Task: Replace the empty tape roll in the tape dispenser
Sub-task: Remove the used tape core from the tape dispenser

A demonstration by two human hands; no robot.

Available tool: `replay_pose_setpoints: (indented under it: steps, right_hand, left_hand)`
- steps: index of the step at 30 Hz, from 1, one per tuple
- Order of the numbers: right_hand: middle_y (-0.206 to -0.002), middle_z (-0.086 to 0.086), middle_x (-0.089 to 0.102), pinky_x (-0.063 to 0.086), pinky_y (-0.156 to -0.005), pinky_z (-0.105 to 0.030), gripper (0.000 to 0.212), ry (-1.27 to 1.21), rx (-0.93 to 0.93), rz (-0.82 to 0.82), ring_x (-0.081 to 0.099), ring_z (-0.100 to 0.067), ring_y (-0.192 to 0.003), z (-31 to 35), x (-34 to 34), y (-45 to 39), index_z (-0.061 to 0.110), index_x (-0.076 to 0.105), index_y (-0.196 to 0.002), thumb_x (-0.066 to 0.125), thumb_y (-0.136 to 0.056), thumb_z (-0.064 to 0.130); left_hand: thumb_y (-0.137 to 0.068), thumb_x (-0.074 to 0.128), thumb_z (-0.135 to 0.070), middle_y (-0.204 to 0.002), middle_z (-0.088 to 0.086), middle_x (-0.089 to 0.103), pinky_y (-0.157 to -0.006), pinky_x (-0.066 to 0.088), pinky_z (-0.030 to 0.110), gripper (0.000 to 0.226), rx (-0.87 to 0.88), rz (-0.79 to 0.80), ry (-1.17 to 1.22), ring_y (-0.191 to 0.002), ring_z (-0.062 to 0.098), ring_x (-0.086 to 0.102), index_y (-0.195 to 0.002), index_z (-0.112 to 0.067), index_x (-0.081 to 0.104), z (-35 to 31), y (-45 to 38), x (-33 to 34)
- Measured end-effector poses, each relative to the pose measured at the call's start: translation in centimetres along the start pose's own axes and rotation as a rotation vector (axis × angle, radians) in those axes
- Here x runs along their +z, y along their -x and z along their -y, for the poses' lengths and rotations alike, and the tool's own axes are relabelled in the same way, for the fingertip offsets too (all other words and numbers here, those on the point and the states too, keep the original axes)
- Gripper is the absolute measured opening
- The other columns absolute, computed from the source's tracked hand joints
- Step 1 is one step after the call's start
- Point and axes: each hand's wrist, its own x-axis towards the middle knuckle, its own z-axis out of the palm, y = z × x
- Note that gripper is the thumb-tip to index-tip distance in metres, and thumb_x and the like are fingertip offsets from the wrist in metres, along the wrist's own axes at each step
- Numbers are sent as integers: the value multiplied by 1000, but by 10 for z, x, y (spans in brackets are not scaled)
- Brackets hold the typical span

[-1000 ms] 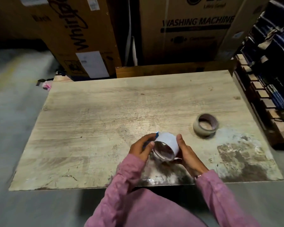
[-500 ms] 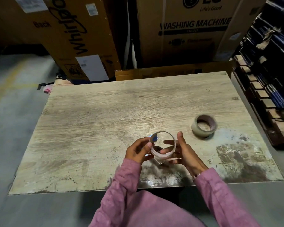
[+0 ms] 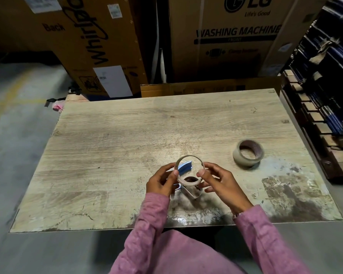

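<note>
Near the front edge of the wood table (image 3: 111, 147), 2 hands hold up a thin empty tape ring (image 3: 189, 181) w/ its hole facing the camera. Left hand (image 3: 162, 180) pinches the ring's left side, thumb on the rim, fingers curled behind. Right hand (image 3: 219, 181) pinches the ring's right side w/ thumb and a finger; its other fingers are bent and spread. A blue part of the tape dispenser (image 3: 184, 167) shows through the ring, and more of it peeks out below, just above the table. Can't tell which hand holds the dispenser. A full tape roll (image 3: 248, 153) lies flat on the table, right of the hands & well apart. Behind the table stand big cardboard boxes (image 3: 226, 36). Pink sleeves (image 3: 265, 244) cover both arms.
</note>
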Motion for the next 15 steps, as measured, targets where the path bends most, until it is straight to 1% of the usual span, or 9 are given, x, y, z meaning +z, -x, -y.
replay_pose_setpoints:
  steps: [2, 4, 6, 8, 10, 11, 12, 13, 15]
  right_hand:
    - [-105, -1, 69, 54, -63, -18, 25, 10, -28, -8, 73, -11, -75, 0, 0, 0, 38, 63, -110, 71, -88, 30]
    - [-111, 4, 66, 57, -68, -22, 35, 69, -61, -18, 75, -12, -78, 0, 1, 0, 34, 61, -121, 73, -88, 25]
    - [-121, 7, 63, 57, -71, -21, 48, 154, -116, -15, 74, -12, -85, 0, 0, -1, 29, 56, -131, 75, -88, 19]
    - [-130, 9, 57, 54, -73, -16, 55, 191, -168, 4, 71, -11, -100, -1, -1, -1, 30, 53, -133, 74, -87, 10]
    - [-136, 10, 50, 54, -81, -17, 56, 217, -237, 24, 64, -12, -116, -2, -2, -1, 31, 53, -130, 71, -87, 0]
    - [-137, 9, 48, 53, -86, -18, 56, 232, -278, 33, 61, -13, -121, -2, -3, -1, 30, 53, -128, 69, -86, -4]
    - [-138, 7, 46, 53, -91, -19, 55, 262, -325, 40, 59, -13, -124, -3, -3, -1, 29, 54, -125, 68, -86, -6]
    - [-140, 6, 45, 52, -96, -20, 55, 312, -376, 44, 56, -13, -127, -3, -4, -1, 30, 54, -123, 67, -86, -8]
    - [-145, 5, 40, 47, -106, -25, 59, 455, -470, 49, 49, -11, -134, -3, -4, 0, 34, 51, -123, 66, -86, -8]
  left_hand:
    - [-84, 67, -16, -87, 2, 72, -58, 58, 35, 19, 41, -18, -70, -66, 20, 68, -92, -33, 70, 2, -1, -3]
    - [-83, 66, -20, -90, 4, 72, -61, 60, 42, 17, 82, -24, -186, -70, 26, 69, -90, -35, 70, 5, -5, -7]
    - [-87, 60, -8, -90, 4, 71, -66, 60, 45, 26, 88, -15, -237, -75, 24, 68, -88, -33, 69, 6, -6, -8]
    - [-90, 51, 2, -91, 3, 70, -72, 58, 45, 37, 47, 1, -173, -83, 24, 67, -88, -30, 69, 2, -7, -8]
    - [-91, 48, 2, -93, 4, 69, -79, 56, 45, 33, 5, 45, -104, -93, 29, 65, -89, -23, 69, -2, -8, -9]
    - [-91, 52, -4, -95, 6, 68, -83, 54, 44, 23, -10, 72, -75, -97, 31, 64, -91, -20, 68, -4, -9, -10]
    - [-89, 58, -15, -97, 7, 68, -86, 54, 42, 11, -33, 104, -47, -99, 31, 64, -95, -18, 67, -5, -11, -12]
    - [-82, 64, -29, -99, 6, 67, -86, 54, 40, 20, -51, 127, -49, -99, 28, 63, -99, -20, 65, -7, -11, -12]
    - [-62, 68, -48, -103, 1, 63, -82, 54, 33, 57, -63, 174, -93, -94, 18, 62, -112, -24, 57, -6, -14, -13]
